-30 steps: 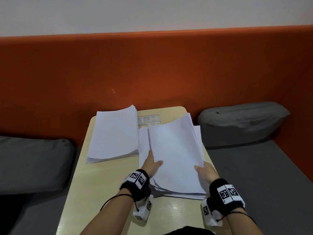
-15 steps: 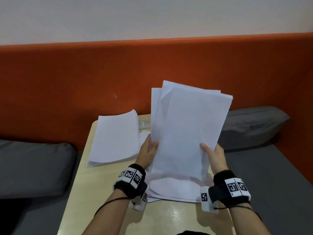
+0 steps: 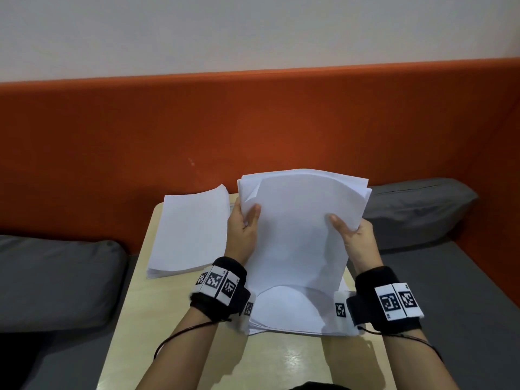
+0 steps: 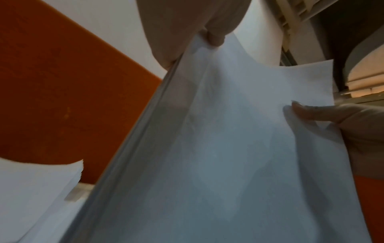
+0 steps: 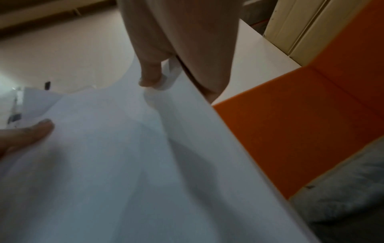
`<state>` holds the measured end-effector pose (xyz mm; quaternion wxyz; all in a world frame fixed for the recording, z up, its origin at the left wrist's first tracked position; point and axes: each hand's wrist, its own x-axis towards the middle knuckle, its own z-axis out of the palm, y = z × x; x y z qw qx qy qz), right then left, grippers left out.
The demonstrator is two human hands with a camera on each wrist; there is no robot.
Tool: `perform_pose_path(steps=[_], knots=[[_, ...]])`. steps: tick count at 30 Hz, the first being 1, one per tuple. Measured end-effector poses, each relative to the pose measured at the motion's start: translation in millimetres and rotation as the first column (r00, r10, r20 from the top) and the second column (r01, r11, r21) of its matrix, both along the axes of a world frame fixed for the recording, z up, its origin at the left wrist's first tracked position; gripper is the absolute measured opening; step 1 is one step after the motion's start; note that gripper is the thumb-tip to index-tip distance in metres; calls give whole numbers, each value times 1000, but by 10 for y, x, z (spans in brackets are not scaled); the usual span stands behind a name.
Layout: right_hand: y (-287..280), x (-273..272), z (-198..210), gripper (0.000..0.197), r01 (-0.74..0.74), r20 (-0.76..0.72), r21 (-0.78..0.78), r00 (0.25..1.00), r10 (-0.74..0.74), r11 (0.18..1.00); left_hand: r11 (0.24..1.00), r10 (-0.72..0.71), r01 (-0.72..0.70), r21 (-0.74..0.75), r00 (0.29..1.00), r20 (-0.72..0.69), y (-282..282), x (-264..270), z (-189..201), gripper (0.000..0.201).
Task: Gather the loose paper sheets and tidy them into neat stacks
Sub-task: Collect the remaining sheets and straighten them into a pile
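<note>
A bundle of white paper sheets (image 3: 298, 232) stands on its lower edge on more sheets (image 3: 284, 311) lying on the table. My left hand (image 3: 244, 226) grips the bundle's left edge, thumb on the front. My right hand (image 3: 351, 232) grips the right edge the same way. The tops of the sheets bow toward me and their corners are uneven. The bundle (image 4: 228, 148) fills the left wrist view, with my left thumb (image 4: 216, 37) pressed on it; in the right wrist view the sheets (image 5: 124, 164) sit under my right thumb (image 5: 150, 72). A tidy stack (image 3: 191, 232) lies at the table's back left.
The small pale wooden table (image 3: 132, 299) is narrow, with its edges close to both stacks. Grey cushions lie left (image 3: 56, 280) and right (image 3: 416, 209) on a grey bench. An orange padded back wall (image 3: 253, 128) rises behind the table.
The bundle came up off the table a second ago and stood upright and tall. It has since dropped lower, and both hands have slid higher up its side edges.
</note>
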<state>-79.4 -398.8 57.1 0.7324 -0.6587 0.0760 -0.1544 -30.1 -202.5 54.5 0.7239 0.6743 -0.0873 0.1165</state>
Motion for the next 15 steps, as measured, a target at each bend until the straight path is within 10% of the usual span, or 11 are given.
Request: perform_pose_path(steps=[15], knots=[[54, -109, 391, 11, -16, 61, -2, 998, 16, 1000, 984, 99, -76, -160, 985, 142, -59, -59, 252, 29]])
